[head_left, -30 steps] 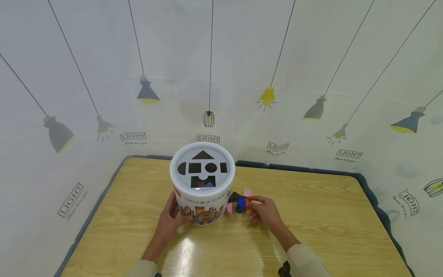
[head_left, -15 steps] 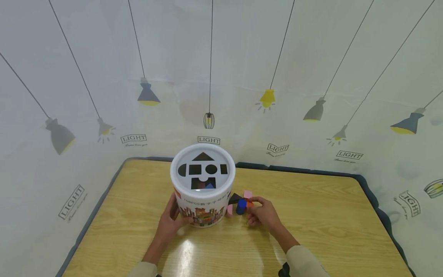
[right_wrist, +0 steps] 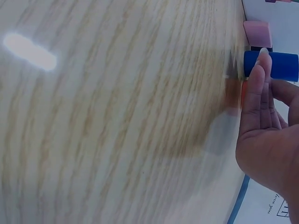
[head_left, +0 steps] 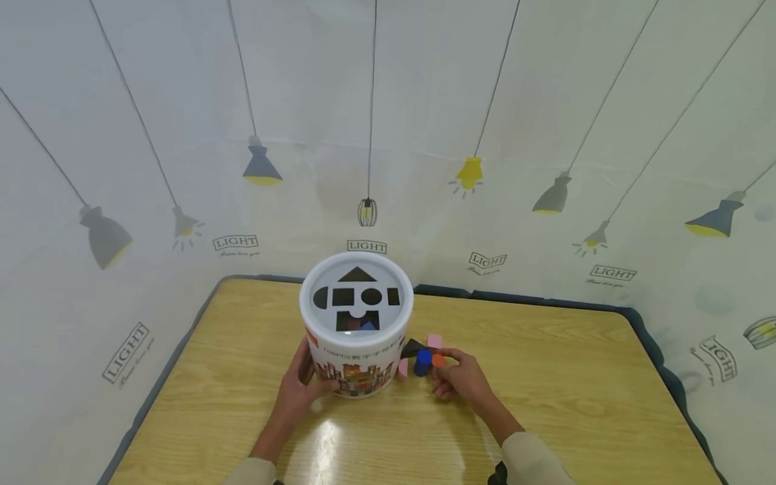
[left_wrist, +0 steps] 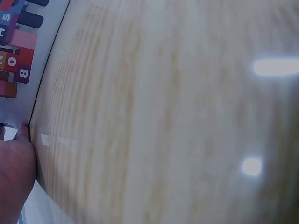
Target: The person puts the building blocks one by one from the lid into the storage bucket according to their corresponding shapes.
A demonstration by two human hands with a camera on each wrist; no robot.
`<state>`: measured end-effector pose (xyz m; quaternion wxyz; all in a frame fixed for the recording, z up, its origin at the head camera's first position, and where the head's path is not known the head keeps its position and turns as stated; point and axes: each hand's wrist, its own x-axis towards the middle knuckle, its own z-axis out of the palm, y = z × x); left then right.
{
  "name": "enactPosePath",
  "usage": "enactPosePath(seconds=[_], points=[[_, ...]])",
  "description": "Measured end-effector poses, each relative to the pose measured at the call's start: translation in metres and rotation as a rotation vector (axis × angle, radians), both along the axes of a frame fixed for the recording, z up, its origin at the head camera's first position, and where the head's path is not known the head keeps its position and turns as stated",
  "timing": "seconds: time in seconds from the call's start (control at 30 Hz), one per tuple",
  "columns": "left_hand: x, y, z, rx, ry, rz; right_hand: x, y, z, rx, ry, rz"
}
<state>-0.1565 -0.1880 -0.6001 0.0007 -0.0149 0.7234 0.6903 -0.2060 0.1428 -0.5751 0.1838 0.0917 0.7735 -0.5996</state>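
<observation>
A white bucket point(head_left: 358, 347) with printed toy blocks on its side stands on the table, its lid point(head_left: 388, 320) cut with several shaped holes. My left hand point(head_left: 297, 387) holds the bucket around its lower left side, thumb on the front; in the left wrist view only part of that hand point(left_wrist: 16, 172) shows. To the bucket's right, my right hand point(head_left: 463, 377) pinches a small orange block point(head_left: 438, 361), mostly hidden by fingers in the right wrist view. Beside it stands a blue cylinder block point(head_left: 423, 362). A black triangular block point(head_left: 412, 348) lies behind.
A pink block point(head_left: 434, 341) sits just behind the orange one, and another pink block point(head_left: 403, 368) lies against the bucket's base. The wooden table point(head_left: 576, 384) meets a wall covering point(head_left: 424, 222) printed with lamps. Coloured pieces show dimly through the lid.
The orange block has shifted slightly toward me, and more of its top shows between the right fingers. The left hand and bucket stay in place.
</observation>
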Motion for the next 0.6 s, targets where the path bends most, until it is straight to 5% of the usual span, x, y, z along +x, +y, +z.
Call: enactPosePath(seconds=[0.6], points=[[-0.001,0.0,-0.001,-0.027,0.016,-0.004,-0.003,0.004,0.025,0.04,0.066,0.006]])
